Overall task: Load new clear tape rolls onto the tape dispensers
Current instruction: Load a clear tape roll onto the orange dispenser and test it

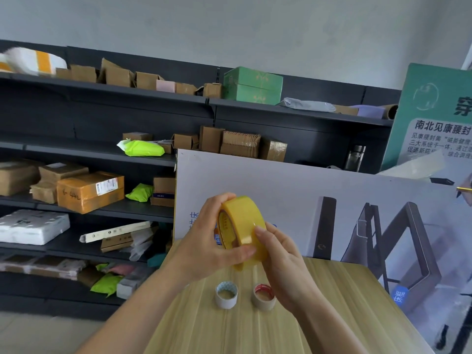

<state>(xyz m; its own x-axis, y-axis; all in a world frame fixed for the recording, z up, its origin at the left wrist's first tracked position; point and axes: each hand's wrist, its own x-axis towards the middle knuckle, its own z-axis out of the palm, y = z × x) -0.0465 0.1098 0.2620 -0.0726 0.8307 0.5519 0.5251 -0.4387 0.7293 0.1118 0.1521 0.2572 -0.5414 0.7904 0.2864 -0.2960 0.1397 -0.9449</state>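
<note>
A thick yellowish clear tape roll (pixel 242 221) is held up above the wooden table (pixel 332 315), near its far edge. My left hand (pixel 212 246) wraps around the roll's left side, fingers over the top and thumb underneath. My right hand (pixel 283 267) touches the roll's right face with thumb and fingertips pressed on the tape surface. On the table below stand two empty cardboard cores: a white one (pixel 226 295) and one with a red inner rim (pixel 264 297). No tape dispenser is in view.
A large printed board (pixel 319 200) leans upright behind the table. A green poster board (pixel 431 116) stands at the right. Dark shelving (pixel 102 118) with several cardboard boxes and parcels fills the left and back. The table's left edge drops to the floor.
</note>
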